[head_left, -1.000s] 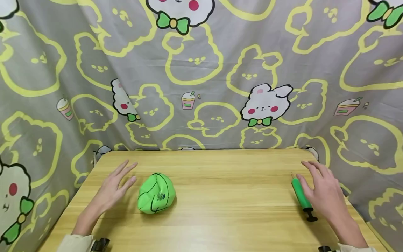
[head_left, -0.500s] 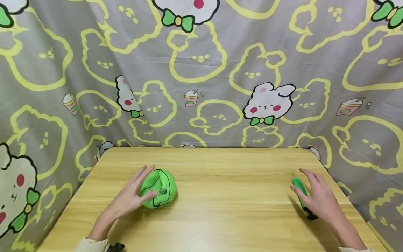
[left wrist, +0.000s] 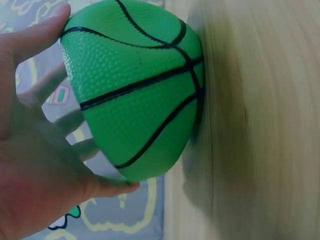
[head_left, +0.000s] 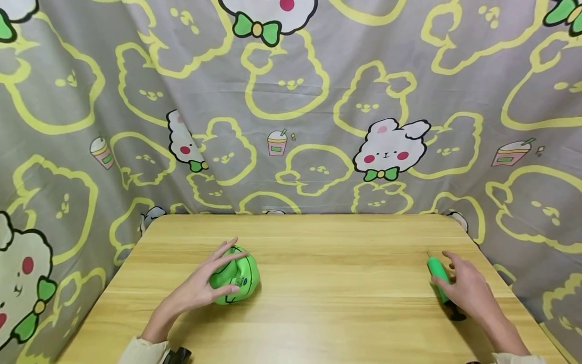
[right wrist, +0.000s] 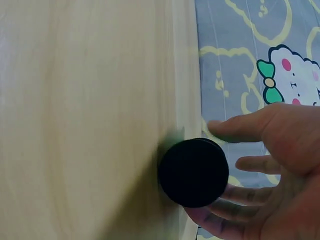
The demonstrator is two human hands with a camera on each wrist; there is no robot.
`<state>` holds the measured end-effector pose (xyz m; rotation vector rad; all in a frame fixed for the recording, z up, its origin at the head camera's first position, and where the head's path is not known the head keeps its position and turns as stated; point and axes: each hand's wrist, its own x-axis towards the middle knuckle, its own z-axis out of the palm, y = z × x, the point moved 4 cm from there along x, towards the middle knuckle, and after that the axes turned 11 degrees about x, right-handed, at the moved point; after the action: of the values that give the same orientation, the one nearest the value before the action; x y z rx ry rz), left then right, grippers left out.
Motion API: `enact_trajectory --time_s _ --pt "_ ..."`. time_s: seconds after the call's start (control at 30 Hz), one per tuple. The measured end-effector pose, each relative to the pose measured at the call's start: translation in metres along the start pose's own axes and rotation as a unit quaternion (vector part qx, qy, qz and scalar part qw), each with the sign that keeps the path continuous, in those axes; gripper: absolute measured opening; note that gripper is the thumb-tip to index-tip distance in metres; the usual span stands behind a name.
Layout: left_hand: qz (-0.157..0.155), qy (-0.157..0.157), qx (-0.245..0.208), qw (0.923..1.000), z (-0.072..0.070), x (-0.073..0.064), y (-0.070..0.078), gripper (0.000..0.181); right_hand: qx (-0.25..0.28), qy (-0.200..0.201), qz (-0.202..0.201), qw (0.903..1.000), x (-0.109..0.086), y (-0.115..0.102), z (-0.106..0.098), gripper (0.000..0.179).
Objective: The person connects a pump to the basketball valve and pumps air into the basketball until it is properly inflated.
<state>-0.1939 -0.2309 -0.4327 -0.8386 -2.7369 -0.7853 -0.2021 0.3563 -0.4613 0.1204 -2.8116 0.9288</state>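
Note:
A partly deflated green basketball (head_left: 249,278) with black lines and a dented face rests on the wooden table. My left hand (head_left: 200,285) spans it from the left. In the left wrist view, the outer fingers (left wrist: 62,17) lie right at the ball's edges, and a gap shows between palm and ball. A green hand pump (head_left: 436,268) with a thin needle and black handle lies at the right. My right hand (head_left: 470,285) is beside it, thumb overlapping the barrel. In the right wrist view, the loose fingers spread around the round black handle end (right wrist: 194,172).
The light wooden table (head_left: 336,283) stretches between the two hands. A grey curtain (head_left: 313,116) with yellow outlines and cartoon faces hangs behind it and along both sides. Dark straps (head_left: 177,355) and pale sleeves (head_left: 143,350) show at the wrists.
My left hand has moved right, from beside the ball to around it. The right hand has shifted slightly and stays by the pump. The ball sits slightly further right in view.

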Motion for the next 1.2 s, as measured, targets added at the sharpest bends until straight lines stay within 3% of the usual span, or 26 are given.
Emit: enact_trajectory --time_s 0.37,0.5,0.73,0.93,1.2 --pt "0.009 0.007 0.061 0.9981 0.003 0.013 0.01 0.061 0.007 -0.046 0.034 0.9983 0.004 -0.001 0.003 0.061" --pt "0.001 0.043 0.084 0.9956 0.004 0.016 0.011 0.055 0.016 -0.043 0.032 0.9984 0.002 -0.006 0.003 0.058" --pt "-0.054 0.108 0.099 0.9878 0.012 0.031 0.016 0.063 0.07 -0.032 0.017 0.9969 -0.003 -0.025 0.004 0.056" --pt "-0.062 0.076 0.148 0.9842 0.027 0.042 0.025 0.068 0.117 -0.013 -0.007 0.993 0.001 -0.051 0.004 0.056" --pt "-0.032 0.033 0.085 0.9953 0.022 0.04 0.034 0.04 0.143 0.011 -0.054 0.9881 0.008 -0.087 0.007 0.054"
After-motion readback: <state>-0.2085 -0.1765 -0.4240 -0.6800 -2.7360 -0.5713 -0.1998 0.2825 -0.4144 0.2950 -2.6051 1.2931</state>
